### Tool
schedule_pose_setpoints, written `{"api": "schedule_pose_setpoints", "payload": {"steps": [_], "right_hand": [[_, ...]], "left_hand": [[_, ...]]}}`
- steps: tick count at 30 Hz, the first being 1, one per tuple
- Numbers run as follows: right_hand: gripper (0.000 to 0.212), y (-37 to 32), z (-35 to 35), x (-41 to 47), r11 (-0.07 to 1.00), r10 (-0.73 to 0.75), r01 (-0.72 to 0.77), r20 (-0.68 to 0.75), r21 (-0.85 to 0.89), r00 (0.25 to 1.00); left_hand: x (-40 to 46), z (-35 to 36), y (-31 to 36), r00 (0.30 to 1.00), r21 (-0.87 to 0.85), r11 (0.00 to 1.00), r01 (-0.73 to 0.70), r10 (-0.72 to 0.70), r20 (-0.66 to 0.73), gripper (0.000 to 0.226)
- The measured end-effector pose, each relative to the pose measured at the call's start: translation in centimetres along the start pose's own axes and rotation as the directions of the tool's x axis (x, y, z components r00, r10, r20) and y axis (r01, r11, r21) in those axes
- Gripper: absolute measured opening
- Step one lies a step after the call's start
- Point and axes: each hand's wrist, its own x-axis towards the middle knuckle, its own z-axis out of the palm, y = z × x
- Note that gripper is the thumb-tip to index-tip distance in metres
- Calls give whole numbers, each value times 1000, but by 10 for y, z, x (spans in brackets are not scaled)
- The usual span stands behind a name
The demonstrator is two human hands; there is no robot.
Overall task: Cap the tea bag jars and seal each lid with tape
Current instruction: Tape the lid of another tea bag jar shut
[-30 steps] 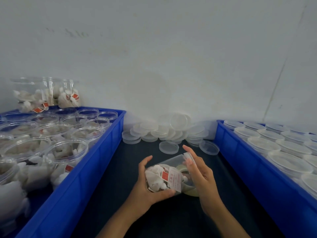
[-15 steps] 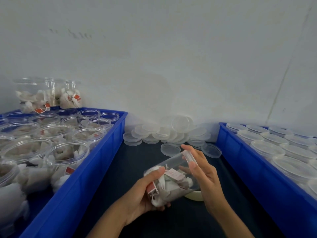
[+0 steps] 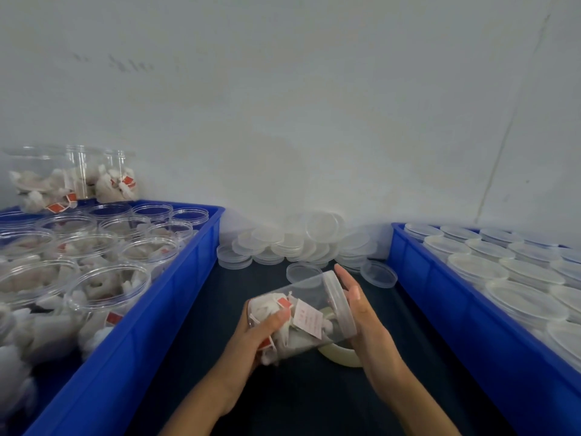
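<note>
Jar (image 3: pixel 301 316) of tea bags lies tipped on its side between my two hands, above the dark work surface (image 3: pixel 195 357), mouth turned toward my right. My left hand (image 3: pixel 251 335) curls round the closed base end, thumb over the top of the wall and the other fingers wrapped beneath, so the jar is gripped there. My right hand (image 3: pixel 361 313) lies flat against the lid (image 3: pixel 338 303), fingers straight and together, palm pressing on the lid's face; it holds nothing, it only pushes. The lid sits on the mouth, though I cannot tell whether it is fully seated all the way round.

I judge the jar light, thin-walled clear plastic, smooth and a bit slippery, likely to flex if squeezed hard; the soft bags inside add little weight. The stiffest places to hold look like the base edge under my left fingers and the lid rim under my right palm, not the middle of the wall.

Just below my right palm, partly hidden behind the jar, lies a pale tape roll (image 3: pixel 339 354) on the surface. Beyond my right fingertips sit loose lids (image 3: pixel 301 243) in a heap. Outside my left hand stands a blue crate (image 3: pixel 176 294) of open jars; outside my right, another blue crate (image 3: pixel 440 297) of capped ones.
</note>
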Motion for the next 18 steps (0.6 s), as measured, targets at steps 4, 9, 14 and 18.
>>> {"api": "schedule_pose_setpoints", "payload": {"steps": [4,9,14,18], "right_hand": [[66,-2,15,-7,995,-15,7,-87,-95,996],[59,10,20,-16,999,-34,32,-124,-17,992],[52,7,21,-10,999,1,6,-147,47,989],[56,3,18,-10,999,-36,33,-171,-21,985]], "left_hand": [[-1,0,1,1000,2,1000,5,-5,3,63],[-1,-2,-2,1000,35,999,-8,8,-3,64],[-1,-1,-3,998,23,998,-61,62,-28,63],[-3,0,-1,1000,8,1000,-5,5,-1,67]]}}
